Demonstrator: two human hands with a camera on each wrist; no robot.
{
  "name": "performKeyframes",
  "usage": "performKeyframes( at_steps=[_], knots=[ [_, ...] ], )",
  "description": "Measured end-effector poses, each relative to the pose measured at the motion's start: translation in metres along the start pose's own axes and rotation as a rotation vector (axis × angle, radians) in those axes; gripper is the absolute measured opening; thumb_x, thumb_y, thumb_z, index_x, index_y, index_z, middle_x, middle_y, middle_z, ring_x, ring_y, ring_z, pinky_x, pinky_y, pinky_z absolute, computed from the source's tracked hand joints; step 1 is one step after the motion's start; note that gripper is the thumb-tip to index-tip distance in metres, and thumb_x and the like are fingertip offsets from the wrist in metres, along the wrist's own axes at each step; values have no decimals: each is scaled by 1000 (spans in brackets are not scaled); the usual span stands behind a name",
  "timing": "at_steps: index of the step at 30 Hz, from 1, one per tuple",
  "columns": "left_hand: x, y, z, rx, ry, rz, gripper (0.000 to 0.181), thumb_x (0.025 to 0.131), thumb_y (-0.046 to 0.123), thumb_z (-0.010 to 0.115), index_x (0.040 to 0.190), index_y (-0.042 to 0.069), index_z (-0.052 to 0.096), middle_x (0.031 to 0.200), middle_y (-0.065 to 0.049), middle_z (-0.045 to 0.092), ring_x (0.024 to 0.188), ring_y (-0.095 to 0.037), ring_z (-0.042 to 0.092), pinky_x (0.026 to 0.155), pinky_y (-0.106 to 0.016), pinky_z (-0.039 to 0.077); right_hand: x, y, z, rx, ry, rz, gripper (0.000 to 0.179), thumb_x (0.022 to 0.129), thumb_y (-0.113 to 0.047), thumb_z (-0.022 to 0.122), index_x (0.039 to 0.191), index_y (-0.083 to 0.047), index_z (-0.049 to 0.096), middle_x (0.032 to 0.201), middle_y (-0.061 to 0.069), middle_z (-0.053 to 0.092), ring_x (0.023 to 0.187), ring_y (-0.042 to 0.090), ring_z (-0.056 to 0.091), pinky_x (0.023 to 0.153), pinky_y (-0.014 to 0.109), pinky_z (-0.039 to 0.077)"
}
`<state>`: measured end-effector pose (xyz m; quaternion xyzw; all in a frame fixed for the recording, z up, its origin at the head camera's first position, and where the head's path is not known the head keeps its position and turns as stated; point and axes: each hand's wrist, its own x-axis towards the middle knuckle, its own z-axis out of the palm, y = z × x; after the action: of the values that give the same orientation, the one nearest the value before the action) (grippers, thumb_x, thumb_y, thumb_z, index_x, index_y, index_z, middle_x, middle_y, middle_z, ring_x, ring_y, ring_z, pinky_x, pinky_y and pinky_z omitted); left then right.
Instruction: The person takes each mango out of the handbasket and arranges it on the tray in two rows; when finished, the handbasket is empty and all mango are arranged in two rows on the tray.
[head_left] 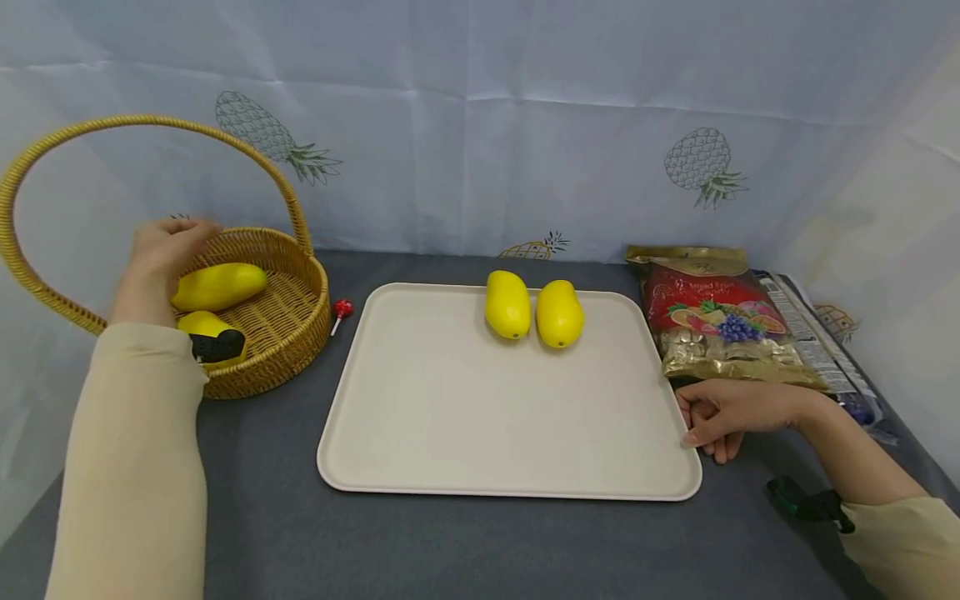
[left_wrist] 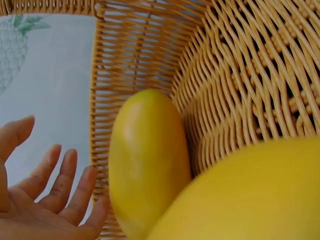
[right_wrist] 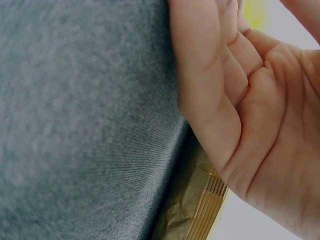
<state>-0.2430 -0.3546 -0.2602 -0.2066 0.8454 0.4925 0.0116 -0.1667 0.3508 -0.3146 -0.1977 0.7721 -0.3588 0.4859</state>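
Observation:
My left hand (head_left: pixel 167 250) is above the rim of the wicker basket (head_left: pixel 303 358), on its left side. In the left wrist view the fingers of the left hand (left_wrist: pixel 55 195) are spread and loosely bent, holding nothing. Close by, inside the basket, lies a yellow mango (left_wrist: pixel 147 160); a second mango (left_wrist: pixel 255 200) is nearer the wrist camera. Over at the beige tray (head_left: pixel 495 417), my right hand (head_left: pixel 738 414) grips the right rim, thumb on top and fingers curled at the edge. Two more yellow mangoes (head_left: pixel 507 305) (head_left: pixel 559 314) lie on the tray's far side.
A red lollipop (head_left: pixel 342 309) lies between basket and tray. Behind the right hand is a red and gold candy bag (head_left: pixel 720 308), with another package (head_left: pixel 817 333) beside it. The basket's tall handle (head_left: pixel 157 122) arches over it. A pineapple-print cloth (head_left: pixel 465 167) hangs behind.

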Motion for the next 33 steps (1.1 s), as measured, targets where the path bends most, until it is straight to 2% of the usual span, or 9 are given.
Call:
performKeyframes(
  at_steps=[5,8,11,18,22,25,28,33],
  knots=[
    [1,-8,-2,150,-23,60,76,94,62,45,154,17,33,167,-17,6,153,-45,7,124,-61,17,-1,0,0,11,1,-1,20,100,-14,55,103,5,52,79,1,67,66,10,69,61,31,61],
    [3,-12,-3,217,-55,100,81,95,61,45,155,9,31,165,-24,6,151,-50,7,121,-65,16,-1,0,0,12,-1,-7,20,100,-14,55,103,5,52,79,1,67,66,11,69,60,31,60],
    [5,-15,-5,237,-85,109,85,94,62,47,156,7,28,165,-24,4,151,-51,3,121,-67,13,0,1,0,2,-1,-8,19,100,-14,55,103,5,52,79,0,67,66,10,70,60,32,61],
    [7,-21,-8,279,-160,86,96,92,66,48,157,2,17,163,-28,-7,149,-55,-6,119,-71,9,-1,2,0,-26,1,-14,18,100,-14,55,103,4,53,79,-1,67,65,10,70,60,34,61],
    [10,-24,-10,352,-177,90,97,92,66,50,157,2,17,162,-29,-9,147,-57,-6,117,-73,10,0,2,0,-28,3,-11,18,100,-14,55,103,4,53,79,-1,67,65,10,70,60,34,61],
    [13,-25,-11,424,-198,113,91,95,59,53,156,2,18,162,-30,-8,146,-59,-2,114,-75,12,0,2,0,-23,4,-4,18,100,-14,56,103,4,53,79,0,67,66,11,70,60,34,61],
    [15,-27,-11,425,-239,105,87,96,50,58,156,3,17,162,-29,-10,146,-59,-3,114,-75,13,0,1,0,-9,5,-4,19,100,-14,56,103,5,52,79,1,67,66,11,70,60,33,61],
    [16,-30,-10,345,-321,56,88,96,40,62,158,5,11,163,-27,-9,147,-57,-3,116,-72,16,0,2,0,18,2,-13,21,100,-13,55,103,7,51,80,3,66,65,11,70,60,32,61]
  ],
)
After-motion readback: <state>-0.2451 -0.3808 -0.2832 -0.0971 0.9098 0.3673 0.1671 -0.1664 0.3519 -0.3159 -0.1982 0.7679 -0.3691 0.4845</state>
